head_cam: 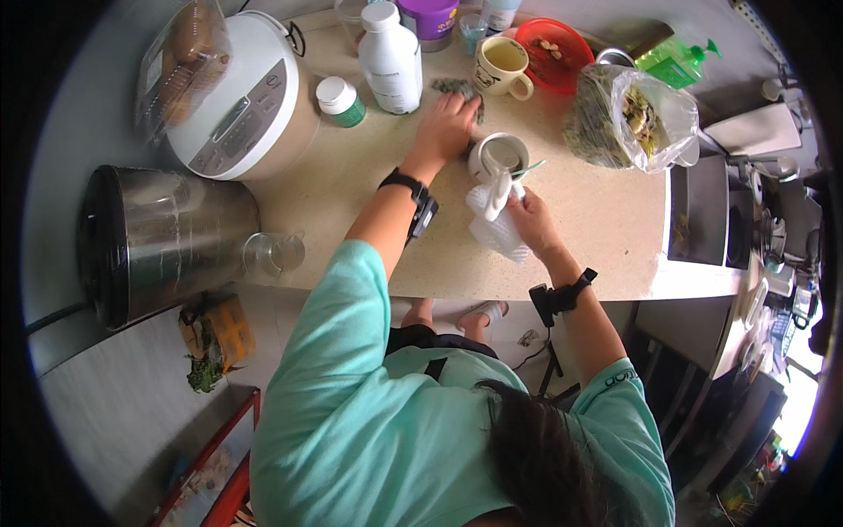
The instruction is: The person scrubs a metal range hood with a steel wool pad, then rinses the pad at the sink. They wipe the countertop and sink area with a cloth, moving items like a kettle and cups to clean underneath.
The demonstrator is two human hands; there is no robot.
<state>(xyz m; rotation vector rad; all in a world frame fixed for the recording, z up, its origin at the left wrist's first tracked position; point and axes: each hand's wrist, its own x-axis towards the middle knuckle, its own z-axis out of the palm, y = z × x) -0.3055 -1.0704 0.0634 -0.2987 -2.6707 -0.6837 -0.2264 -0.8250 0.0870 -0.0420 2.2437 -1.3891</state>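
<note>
My left hand (448, 128) presses down on a dark grey-green cloth (454, 85) on the counter, fingers spread over its near part. Just to the right of that hand stands a white mug (475, 161), its opening facing up. My right hand (535, 221) is closed at the mug's near right side, seemingly around its handle, which the fingers partly hide. A long white piece (497, 196) leans at the mug's rim; its kind is unclear. A thin green strip (529, 168) sticks out beside it. White textured wrap or netting (497, 230) lies beneath my right hand.
A white bottle (393, 66), a small green-and-white jar (340, 102), a cream mug (490, 76) and a red plate (576, 69) line the back. An open plastic bag (599, 125) stands right. On the left are a rice cooker (263, 125), steel bin (184, 230) and glass jug (273, 255).
</note>
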